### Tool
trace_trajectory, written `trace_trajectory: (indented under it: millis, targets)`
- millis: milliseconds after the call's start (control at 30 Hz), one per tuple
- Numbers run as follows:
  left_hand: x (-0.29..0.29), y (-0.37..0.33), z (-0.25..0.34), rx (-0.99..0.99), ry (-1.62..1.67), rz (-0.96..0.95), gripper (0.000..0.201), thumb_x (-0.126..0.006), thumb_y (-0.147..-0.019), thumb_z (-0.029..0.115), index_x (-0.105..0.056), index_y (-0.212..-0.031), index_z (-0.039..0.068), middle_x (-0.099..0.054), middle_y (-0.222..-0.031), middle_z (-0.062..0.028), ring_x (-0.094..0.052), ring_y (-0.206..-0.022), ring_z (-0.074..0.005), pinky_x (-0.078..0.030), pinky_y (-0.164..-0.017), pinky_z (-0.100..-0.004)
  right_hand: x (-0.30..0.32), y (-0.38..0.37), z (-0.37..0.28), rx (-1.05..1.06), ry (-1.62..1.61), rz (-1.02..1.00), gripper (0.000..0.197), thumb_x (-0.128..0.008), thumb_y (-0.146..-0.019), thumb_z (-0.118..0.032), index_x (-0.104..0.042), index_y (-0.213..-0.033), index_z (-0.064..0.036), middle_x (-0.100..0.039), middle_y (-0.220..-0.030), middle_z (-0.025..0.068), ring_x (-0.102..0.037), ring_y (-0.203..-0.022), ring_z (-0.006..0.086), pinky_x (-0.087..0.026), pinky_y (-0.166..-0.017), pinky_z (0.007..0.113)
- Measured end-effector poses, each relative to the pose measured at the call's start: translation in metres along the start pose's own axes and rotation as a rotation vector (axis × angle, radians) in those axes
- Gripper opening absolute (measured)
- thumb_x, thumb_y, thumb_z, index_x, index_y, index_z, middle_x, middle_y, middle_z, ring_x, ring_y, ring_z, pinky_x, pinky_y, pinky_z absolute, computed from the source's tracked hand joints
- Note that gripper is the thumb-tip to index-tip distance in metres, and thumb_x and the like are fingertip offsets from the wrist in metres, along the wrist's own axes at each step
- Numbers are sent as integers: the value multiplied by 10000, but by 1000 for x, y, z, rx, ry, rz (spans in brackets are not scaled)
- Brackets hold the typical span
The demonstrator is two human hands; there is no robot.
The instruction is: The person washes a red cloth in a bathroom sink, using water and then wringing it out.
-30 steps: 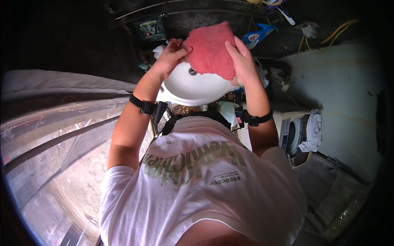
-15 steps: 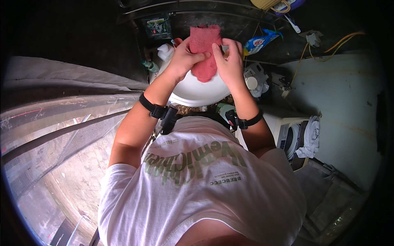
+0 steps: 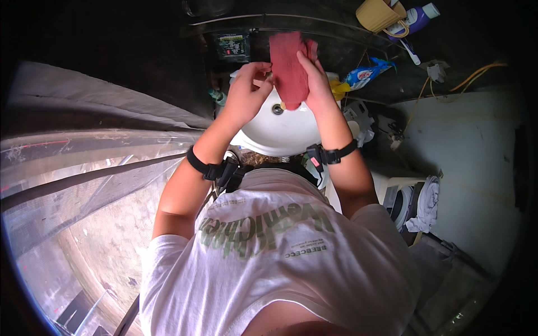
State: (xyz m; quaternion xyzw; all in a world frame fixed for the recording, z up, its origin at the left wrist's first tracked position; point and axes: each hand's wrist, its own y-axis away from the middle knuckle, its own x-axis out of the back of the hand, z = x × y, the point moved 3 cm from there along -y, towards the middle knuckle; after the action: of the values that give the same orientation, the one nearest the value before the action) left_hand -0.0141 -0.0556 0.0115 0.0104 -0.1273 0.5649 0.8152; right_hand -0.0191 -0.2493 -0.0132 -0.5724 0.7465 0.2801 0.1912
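As the right hand (image 3: pixel 316 87) grips, red cloth (image 3: pixel 288 68), folded, oblong

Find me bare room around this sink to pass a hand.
The white basin looks free between its drain and near rim. Crowded: farther back, under the left hand, right hand and red cloth; also right of it, by the blue packet and white container.

You are holding your left arm (image 3: pixel 182 182) and right arm (image 3: pixel 353 175) out in front, both slanting inward from the elbows. Your left hand (image 3: pixel 250 92) is showing its back, fingers curving inward with the thumb just beside them. Your right hand (image 3: pixel 317 87) is gripping, its thumb pointing forward and slightly inward.
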Motion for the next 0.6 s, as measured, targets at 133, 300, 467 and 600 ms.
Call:
trace_trajectory:
  millis: [133,300,467,600]
  targets:
    - [28,13,18,-179,-307,279,196,-674,-947,36,-686,-1142,49,-700,-1103,-114,-718,-887,-241,-555,-704,-328,-36,-30,-12,11,-145,-98,439,-728,-1026,-247,-582,-1427,-144,-698,-1342,75,-701,-1184,239,-573,-1010,437]
    - [61,12,31,-419,-344,462,288,-603,-898,-91,-673,-1155,22,-668,-1215,-125,-666,-1006,-213,-561,-835,-309,-53,-24,-6,-117,-159,-220,333,-704,-1026,-184,-619,-1343,-127,-700,-1330,75,-684,-1227,239,-593,-985,455]
    - [80,2,45,-547,-537,519,529,-584,-787,-86,-695,-1283,61,-664,-1309,-127,-587,-1233,-314,-493,-1031,-397,-76,-52,4,-113,-145,-304,283,-700,-1029,-185,-651,-1291,-92,-732,-1261,108,-738,-1106,243,-612,-955,428]
    - [92,-4,45,-584,-662,586,633,-558,-771,-105,-683,-1368,67,-645,-1403,-155,-573,-1329,-362,-439,-1138,-430,-90,-32,13,-194,-76,-287,293,-699,-1032,-194,-650,-1304,-97,-737,-1247,114,-736,-1127,256,-616,-957,441]
